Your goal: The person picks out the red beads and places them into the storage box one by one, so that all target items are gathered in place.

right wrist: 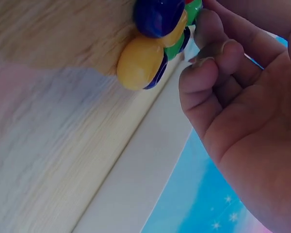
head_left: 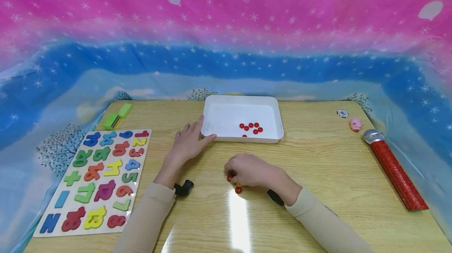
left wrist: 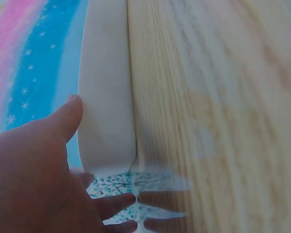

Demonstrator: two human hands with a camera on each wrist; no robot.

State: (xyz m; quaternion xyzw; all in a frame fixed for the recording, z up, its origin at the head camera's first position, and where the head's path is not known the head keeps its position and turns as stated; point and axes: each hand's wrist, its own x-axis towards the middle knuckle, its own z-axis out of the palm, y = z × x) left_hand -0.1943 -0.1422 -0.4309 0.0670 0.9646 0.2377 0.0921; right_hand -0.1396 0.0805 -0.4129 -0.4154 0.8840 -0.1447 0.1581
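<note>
A white tray (head_left: 243, 138) stands at the table's back. Several small glossy red beads (head_left: 251, 125) lie in its right part. My left hand (head_left: 188, 141) is spread at the tray's front left corner, the thumb against its wall (left wrist: 106, 97) in the left wrist view. In front of the tray my right hand (head_left: 247, 170) reaches down with curled fingers over more beads. A red bead (head_left: 238, 190) lies just below it. In the right wrist view, a yellow bead (right wrist: 140, 63) and a dark blue bead (right wrist: 157, 17) cluster beside the fingertips (right wrist: 200, 77); whether any is pinched is hidden.
At left lies a number puzzle board (head_left: 146, 139), with a green box (head_left: 111, 121) behind it. A red glitter microphone (head_left: 395, 170), a pink pig figure (head_left: 355, 124) and a poker chip (head_left: 342, 113) lie at right. A printed cloth (head_left: 226, 68) surrounds the table.
</note>
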